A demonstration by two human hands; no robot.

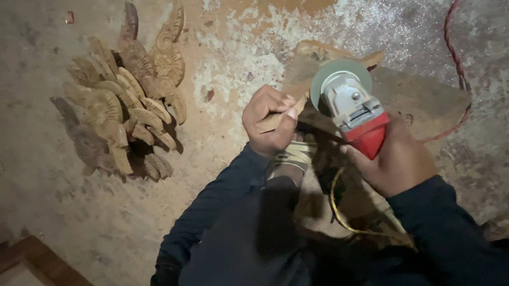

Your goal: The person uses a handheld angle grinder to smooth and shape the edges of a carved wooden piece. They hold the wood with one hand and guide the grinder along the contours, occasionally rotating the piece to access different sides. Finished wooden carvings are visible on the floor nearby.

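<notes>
Grinder [354, 110] sat right of centre, red body gripped in right hand [397, 162], disc at 12 o'clock; left hand [269, 122] pinched a small wood piece [281, 118] against it — light, stiff, likely brittle, best held by its butt end.

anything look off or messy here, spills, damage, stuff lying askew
Pale sawdust is scattered over the floor around the wooden board. The carved wooden pieces lie in a loose, overlapping heap rather than stacked. A red cord trails loosely across the floor beside the board. The angle grinder itself shows no visible damage.
</notes>
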